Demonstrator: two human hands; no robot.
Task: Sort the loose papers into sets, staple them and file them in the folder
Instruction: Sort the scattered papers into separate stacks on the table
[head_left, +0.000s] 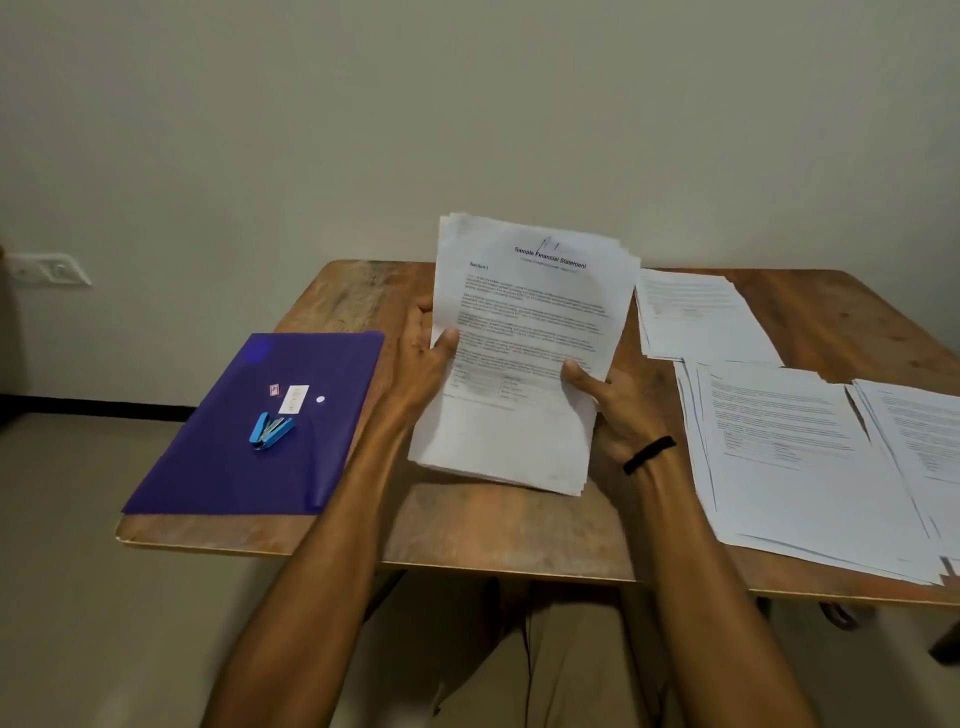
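A stack of printed white papers is held tilted up above the middle of the wooden table. My left hand grips its left edge, thumb on the front page. My right hand grips the lower right edge, thumb on the front too. The top page is headed "Sample Financial Statement". A purple folder lies flat on the table's left side. On it rest a blue stapler and small boxes of staples.
Three piles of printed papers lie on the right of the table: one at the back, one nearer, one at the frame's right edge. A wall stands behind the table. My knees are under its front edge.
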